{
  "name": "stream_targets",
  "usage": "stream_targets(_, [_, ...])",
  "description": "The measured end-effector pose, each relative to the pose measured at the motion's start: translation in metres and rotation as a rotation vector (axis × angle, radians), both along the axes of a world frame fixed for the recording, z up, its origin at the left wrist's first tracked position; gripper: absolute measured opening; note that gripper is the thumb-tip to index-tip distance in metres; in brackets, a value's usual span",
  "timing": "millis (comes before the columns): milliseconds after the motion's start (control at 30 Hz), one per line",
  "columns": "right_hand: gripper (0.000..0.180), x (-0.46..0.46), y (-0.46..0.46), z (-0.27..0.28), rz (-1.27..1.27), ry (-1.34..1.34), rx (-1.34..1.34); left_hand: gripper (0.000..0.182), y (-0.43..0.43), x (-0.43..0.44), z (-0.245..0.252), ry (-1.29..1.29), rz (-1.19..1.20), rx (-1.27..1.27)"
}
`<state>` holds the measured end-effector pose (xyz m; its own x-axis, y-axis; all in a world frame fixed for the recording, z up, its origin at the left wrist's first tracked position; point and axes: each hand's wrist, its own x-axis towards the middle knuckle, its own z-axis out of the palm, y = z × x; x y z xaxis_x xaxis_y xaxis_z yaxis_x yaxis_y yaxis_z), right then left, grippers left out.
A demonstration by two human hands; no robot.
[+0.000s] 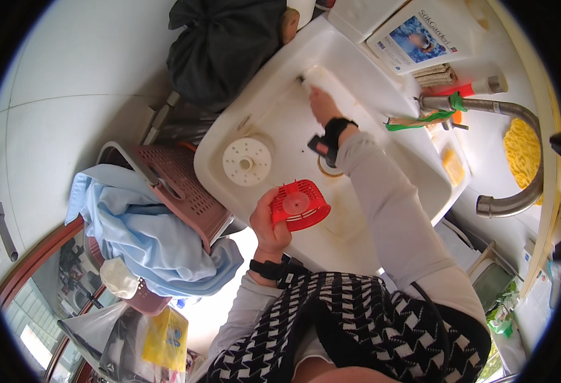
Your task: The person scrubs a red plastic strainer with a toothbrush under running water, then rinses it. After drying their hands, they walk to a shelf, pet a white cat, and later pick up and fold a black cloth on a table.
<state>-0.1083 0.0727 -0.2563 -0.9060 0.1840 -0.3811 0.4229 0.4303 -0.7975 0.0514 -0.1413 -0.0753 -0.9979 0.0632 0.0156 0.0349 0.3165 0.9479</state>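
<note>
My left hand (267, 222) holds a small red plastic slotted basket (311, 206) with a clear suction cup (295, 203) on its side, over the near edge of the white sink (352, 239). My right hand (324, 106) reaches deep into the basin. Its fingers are at a pale rounded object (321, 76) near the far corner; whether they grip it, I cannot tell. A white perforated disc (246, 165) with a raised central ring stands at the basin's left side. Below my right wrist, a brownish round rim (329, 170) is partly hidden by the wrist strap.
A curved metal faucet (524, 115) with green ties stands right, near an orange soap bar (453, 166) and yellow scrubber (522, 153). A white labelled jug (419, 36) stands behind. Left are a black bag (218, 52) and a pink laundry basket (185, 186) with blue cloth (146, 234).
</note>
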Motion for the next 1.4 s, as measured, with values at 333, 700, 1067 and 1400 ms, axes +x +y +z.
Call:
stream_targets(333, [0.037,-0.015,0.029,0.049,-0.597,-0.244,-0.817,0.044,0.001,-0.001,0.000,-0.046,-0.002,0.018])
stream_targets(700, [0.031,0.042,0.032,0.050,-0.888,-0.176,-0.822,0.043,0.001,-0.002,0.001,0.017,-0.017,0.052])
stream_targets(1067, [0.037,0.114,0.094,0.148,-0.114,-0.129,0.109,0.035,0.007,-0.010,0.002,0.050,-0.113,0.039])
stream_targets(1400, [0.029,0.145,0.160,0.262,-0.128,0.564,1.058,0.027,0.063,-0.018,0.022,-0.674,-0.312,0.567])
